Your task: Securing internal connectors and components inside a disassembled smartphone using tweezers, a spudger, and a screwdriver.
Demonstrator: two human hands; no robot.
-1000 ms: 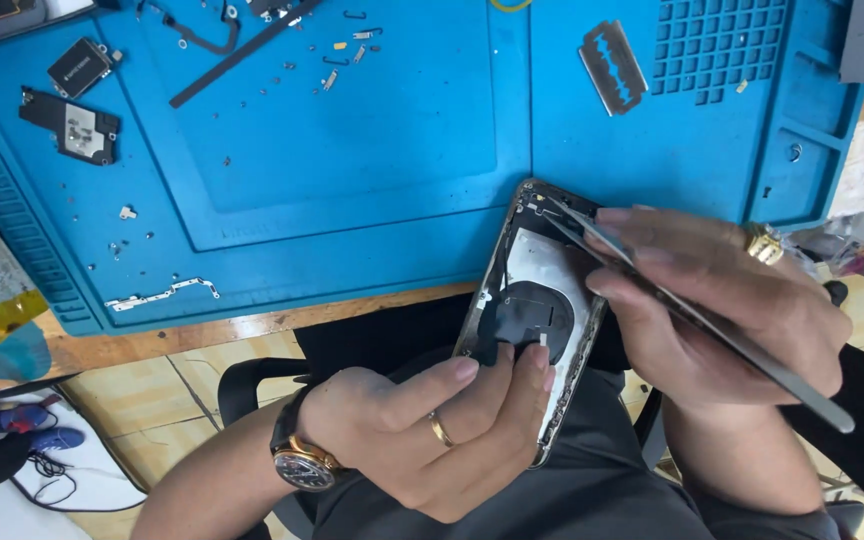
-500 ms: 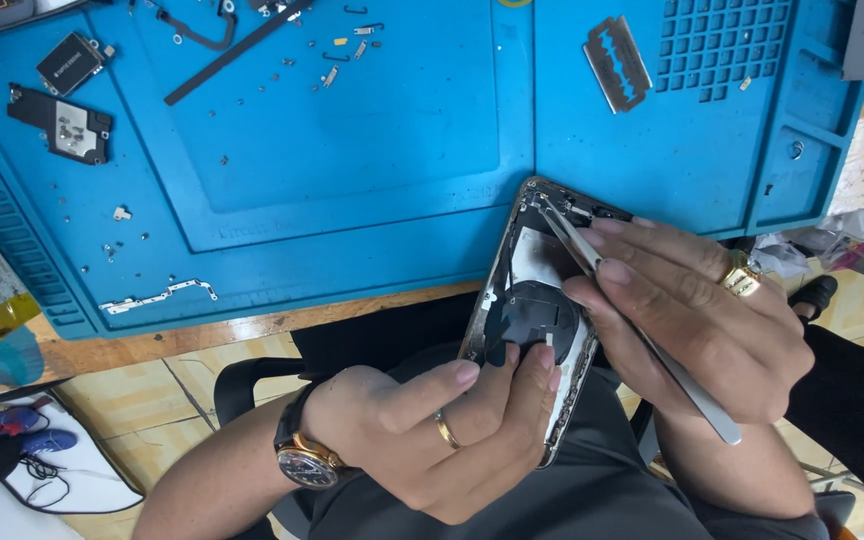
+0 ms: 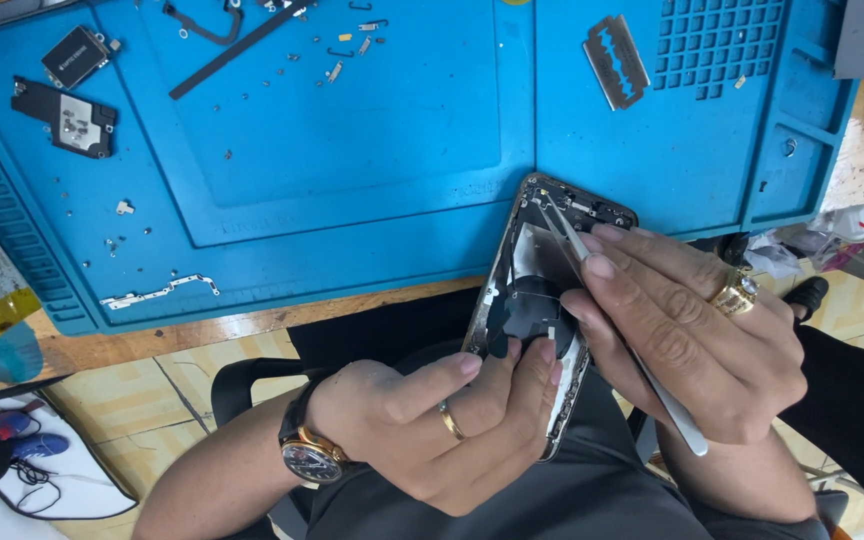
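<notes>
An opened phone frame (image 3: pixel 525 262) with bare inner parts tilts over my lap at the front edge of the blue work mat (image 3: pixel 352 150). My left hand (image 3: pixel 432 425), with a wristwatch and a ring, grips its lower end, thumb and fingers pressed on a dark round part inside. My right hand (image 3: pixel 687 335), wearing a gold ring, holds metal tweezers (image 3: pixel 577 245). Their tips reach into the upper corner of the frame.
On the mat lie a razor blade (image 3: pixel 616 58), a long black strip (image 3: pixel 237 45), two small black phone parts (image 3: pixel 67 100), several tiny screws and a thin metal bracket (image 3: pixel 157 293). A wooden table edge, tiled floor and a chair arm sit below.
My right hand has slid the tweezers up the frame, so the tips now sit in the top corner. The left hand has kept its grip.
</notes>
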